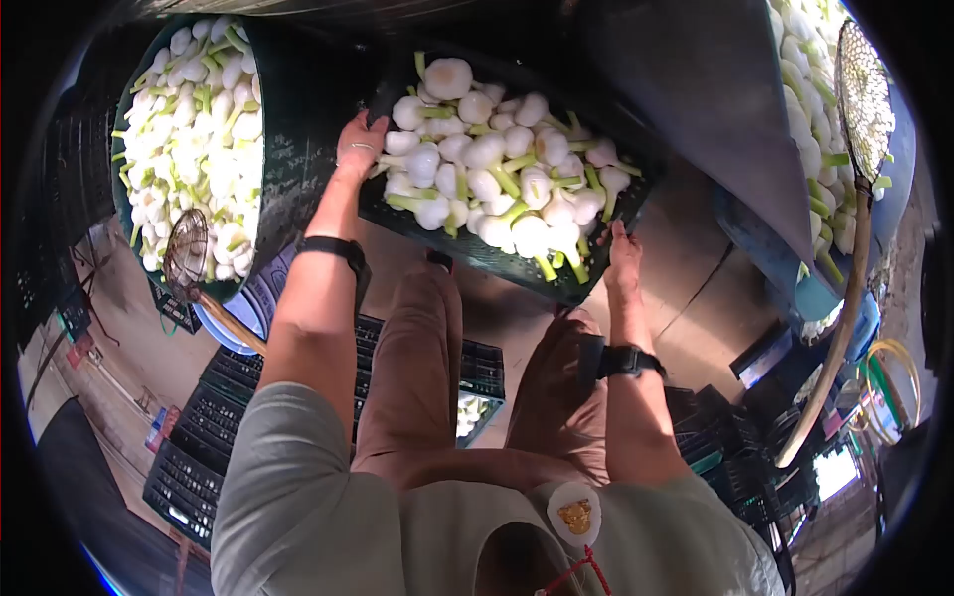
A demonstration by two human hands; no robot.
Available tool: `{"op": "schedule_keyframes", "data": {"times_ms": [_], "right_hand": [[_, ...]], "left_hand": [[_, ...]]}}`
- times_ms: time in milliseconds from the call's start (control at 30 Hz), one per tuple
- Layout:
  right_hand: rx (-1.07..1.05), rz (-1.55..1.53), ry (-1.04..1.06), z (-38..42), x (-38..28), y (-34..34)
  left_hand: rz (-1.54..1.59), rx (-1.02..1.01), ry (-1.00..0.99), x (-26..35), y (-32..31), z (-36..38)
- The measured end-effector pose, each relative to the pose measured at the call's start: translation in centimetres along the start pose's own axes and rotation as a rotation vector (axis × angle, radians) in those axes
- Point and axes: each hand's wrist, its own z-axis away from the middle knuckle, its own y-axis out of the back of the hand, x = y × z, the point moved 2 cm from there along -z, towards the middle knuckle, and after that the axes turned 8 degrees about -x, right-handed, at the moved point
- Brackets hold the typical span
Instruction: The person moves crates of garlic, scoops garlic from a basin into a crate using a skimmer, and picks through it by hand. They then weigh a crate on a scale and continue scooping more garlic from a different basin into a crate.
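Note:
A dark plastic crate [477, 256], heaped with white garlic bulbs [487, 154] on short green stems, is in front of me and tilted to the right. My left hand [362, 145] is closed on its left side. My right hand [623, 260] grips it near the lower right corner; some of those fingers are hidden by the crate. Black bands circle both of my forearms or wrists. Below the crate, my legs stand apart. What supports the crate's far side cannot be made out.
At left stands a large dark green bin [303, 114] full of bulbs, with a wire skimmer [186, 248] across it. A second long-handled skimmer [863, 109] leans by a blue bin [902, 189] at right. Black crates [204, 462] and blue basins [234, 328] sit low at left.

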Motion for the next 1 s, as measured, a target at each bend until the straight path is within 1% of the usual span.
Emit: {"op": "schedule_keyframes", "data": {"times_ms": [33,67,100,133,167,200,233,267,300,333,367,400,433,467,500,567,600,633,667,700,733,767,833,900,933,967,1000], "right_hand": [[-0.019,0.056,-0.017,1.3,-1.6,-0.9],[-0.049,0.035,-0.030,3.2,-3.0,-1.7],[-0.075,0.017,-0.053,5.3,-4.1,-1.5],[-0.172,-0.062,-0.104,6.2,-4.7,-0.1],[-0.273,-0.017,-0.093,5.6,-4.6,2.1],[-0.289,-0.105,-0.139,4.3,-4.2,4.0],[-0.305,-0.190,-0.175,3.2,-4.4,4.8],[-0.133,-0.101,-0.120,3.6,-5.6,4.6],[-0.158,-0.034,-0.091,4.2,-6.7,5.0],[-0.247,-0.020,-0.082,5.2,-8.2,5.6],[-0.329,0.004,-0.092,7.1,-9.3,6.6],[-0.384,0.048,-0.088,7.9,-10.4,7.7],[-0.444,0.081,-0.076,7.8,-11.8,8.3],[-0.410,0.117,-0.091,7.4,-12.7,8.5],[-0.382,0.325,0.000,7.4,-13.7,8.9],[-0.377,0.402,-0.022,10.5,-16.3,7.9],[-0.407,0.413,-0.015,12.0,-16.8,7.9],[-0.439,0.425,-0.007,12.9,-17.3,7.7],[-0.436,0.480,-0.005,13.7,-17.5,7.2],[-0.428,0.532,-0.003,14.1,-17.9,7.1],[-0.459,0.599,0.049,14.4,-18.0,6.9],[-0.483,0.659,0.104,15.3,-17.6,6.4],[-0.531,0.738,0.180,18.1,-16.6,5.0],[-0.557,0.857,0.257,18.7,-14.6,4.3],[-0.618,0.891,0.273,18.3,-14.5,4.2],[-0.668,0.931,0.291,19.3,-13.1,3.7],[-0.670,0.957,0.275,20.4,-11.2,3.0]], "left_hand": [[0.164,-0.066,0.003,-1.0,0.5,-0.7],[0.216,-0.050,0.041,-0.7,1.2,-0.3],[0.154,-0.012,0.133,-1.1,2.0,0.4],[0.050,0.004,0.140,1.3,3.4,3.1],[-0.058,0.027,0.154,3.8,4.7,7.1],[-0.215,0.117,0.102,4.8,5.0,10.3],[-0.165,0.017,0.179,7.9,5.7,14.9],[-0.204,0.070,0.135,7.9,6.3,18.3],[-0.239,0.123,0.090,7.5,6.2,20.7],[-0.103,0.215,0.118,4.4,5.4,22.1],[0.031,0.295,0.156,4.4,5.1,25.1],[0.246,0.308,0.210,4.3,4.1,28.5],[0.202,0.367,0.284,5.7,3.6,31.9],[0.270,0.324,0.299,4.5,3.0,34.4],[0.344,0.268,0.319,2.6,1.2,36.3],[0.630,0.376,0.359,-3.7,-3.8,38.2],[0.643,0.405,0.453,-0.3,-3.3,41.3],[0.445,0.423,0.590,-0.4,-4.2,43.2],[0.456,0.417,0.601,-1.9,-6.1,44.7],[0.644,0.359,0.618,-5.6,-10.1,45.1],[0.600,0.447,0.691,-2.2,-8.8,47.9],[0.767,0.449,0.687,-4.9,-12.0,48.8],[0.855,0.523,0.706,-5.7,-14.0,52.5],[0.778,0.573,0.778,-8.4,-16.9,56.1],[0.727,0.596,0.817,-8.3,-18.3,57.5],[0.848,0.590,0.830,-9.6,-19.3,59.9],[0.972,0.580,0.840,-11.1,-20.2,62.3]]}}
